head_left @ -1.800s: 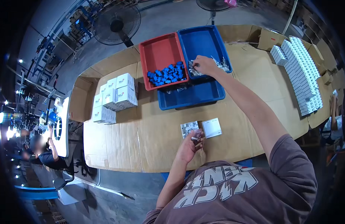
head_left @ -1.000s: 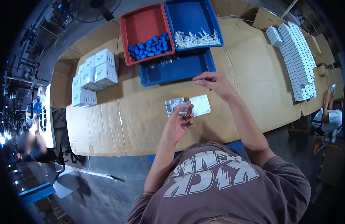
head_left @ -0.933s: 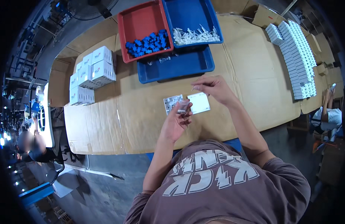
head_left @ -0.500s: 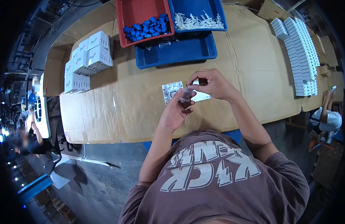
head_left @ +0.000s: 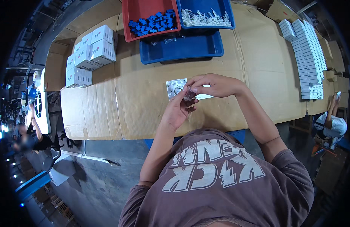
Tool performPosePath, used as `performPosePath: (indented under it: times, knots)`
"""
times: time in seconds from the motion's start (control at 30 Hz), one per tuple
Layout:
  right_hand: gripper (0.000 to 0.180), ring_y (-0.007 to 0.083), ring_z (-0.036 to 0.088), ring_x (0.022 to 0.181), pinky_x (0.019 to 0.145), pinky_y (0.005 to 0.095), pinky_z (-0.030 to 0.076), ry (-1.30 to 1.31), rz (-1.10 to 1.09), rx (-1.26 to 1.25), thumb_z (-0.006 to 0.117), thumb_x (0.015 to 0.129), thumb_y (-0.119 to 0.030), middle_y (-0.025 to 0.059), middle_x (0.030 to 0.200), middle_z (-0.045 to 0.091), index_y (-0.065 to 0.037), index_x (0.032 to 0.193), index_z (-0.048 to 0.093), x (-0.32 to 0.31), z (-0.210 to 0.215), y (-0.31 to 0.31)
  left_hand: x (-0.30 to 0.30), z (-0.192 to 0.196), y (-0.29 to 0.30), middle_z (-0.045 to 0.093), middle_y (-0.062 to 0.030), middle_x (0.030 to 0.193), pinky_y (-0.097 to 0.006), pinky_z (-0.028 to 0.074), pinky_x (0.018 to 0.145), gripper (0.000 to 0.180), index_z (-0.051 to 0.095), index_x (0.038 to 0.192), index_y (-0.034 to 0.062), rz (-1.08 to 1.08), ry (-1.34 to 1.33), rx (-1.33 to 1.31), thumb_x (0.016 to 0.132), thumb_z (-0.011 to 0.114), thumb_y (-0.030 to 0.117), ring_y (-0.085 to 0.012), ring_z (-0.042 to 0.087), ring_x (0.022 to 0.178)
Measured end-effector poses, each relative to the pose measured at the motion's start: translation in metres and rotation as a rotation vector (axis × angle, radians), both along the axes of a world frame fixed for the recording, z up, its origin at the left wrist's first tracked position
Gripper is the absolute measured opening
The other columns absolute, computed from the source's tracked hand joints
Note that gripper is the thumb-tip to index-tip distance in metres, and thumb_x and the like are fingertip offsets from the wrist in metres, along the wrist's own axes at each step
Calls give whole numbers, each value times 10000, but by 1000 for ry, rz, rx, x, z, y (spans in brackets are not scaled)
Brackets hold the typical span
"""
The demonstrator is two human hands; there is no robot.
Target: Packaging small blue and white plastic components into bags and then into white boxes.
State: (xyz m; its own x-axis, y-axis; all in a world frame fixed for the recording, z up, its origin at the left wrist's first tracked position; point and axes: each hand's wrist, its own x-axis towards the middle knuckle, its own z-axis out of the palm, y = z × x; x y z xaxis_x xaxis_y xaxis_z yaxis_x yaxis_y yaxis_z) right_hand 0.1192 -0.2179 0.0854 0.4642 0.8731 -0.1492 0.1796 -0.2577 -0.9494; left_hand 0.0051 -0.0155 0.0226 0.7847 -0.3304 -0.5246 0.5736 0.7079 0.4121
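Observation:
A small clear plastic bag (head_left: 189, 95) is held above the cardboard-covered table. My left hand (head_left: 176, 113) is closed on its lower left side, thumb up and fingers curled. From the right, my right hand (head_left: 216, 85) is closed too, its thumb and fingers pinching the bag's upper edge. What is inside the bag is too small to make out. Just beyond my left fingers lies a white moulded plastic housing (head_left: 171, 86) with its inner side facing up. Next to it, a flat white plastic piece (head_left: 206, 96) is mostly covered by my right hand.
Ahead are a red tray (head_left: 126, 19) of blue plastic parts, a blue tray (head_left: 232, 15) of white plugs and a lower blue tray (head_left: 182, 56). White boxes (head_left: 101, 51) are stacked at left, more boxes (head_left: 307, 64) at right. Other people work at both sides.
My right hand has come down and closer to my left, its fingers now on the bag's upper edge. The view has shifted slightly.

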Motion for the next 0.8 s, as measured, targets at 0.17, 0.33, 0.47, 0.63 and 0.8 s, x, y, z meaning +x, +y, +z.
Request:
performPosePath:
  times: [0.17,0.33,0.47,0.63,0.8]
  knots:
    - [333,246,680,1098,988,369,526,86,-61,-7,588,1073,-258,144,1359,650,9,1236,703,-1,5,2,0,-4,1,736,-34,1056,-331,564,744,343,641,1226,124,-6,1,-14,1065,579,420,-175,714,930]
    - [332,239,678,1099,979,361,524,7,-53,-47,597,1070,-270,144,1335,666,2,1217,718,0,6,6,1,-7,-1,725,-51,1068,-337,571,764,390,616,1245,101,-25,-1,5,1088,515,444,-188,701,943]
    - [295,238,676,1112,970,356,523,107,-102,7,649,1040,-255,136,1302,686,-15,1182,745,-2,0,9,0,-3,-1,717,-71,1092,-353,587,787,391,599,1293,86,4,-32,-28,1097,489,406,-210,709,962]
    - [224,237,668,1144,996,372,505,-5,-203,54,752,952,-195,129,1268,703,-30,1103,772,-2,1,2,2,14,2,713,-112,1162,-370,593,800,339,571,1357,47,35,-44,-89,1081,481,222,-238,722,1001]
    - [218,272,672,1116,976,383,510,-102,-168,22,776,924,-221,143,1238,712,-17,996,750,-1,2,1,3,14,3,709,-143,1208,-396,583,824,352,571,1359,-11,-33,-200,224,1039,520,126,-296,718,1107]
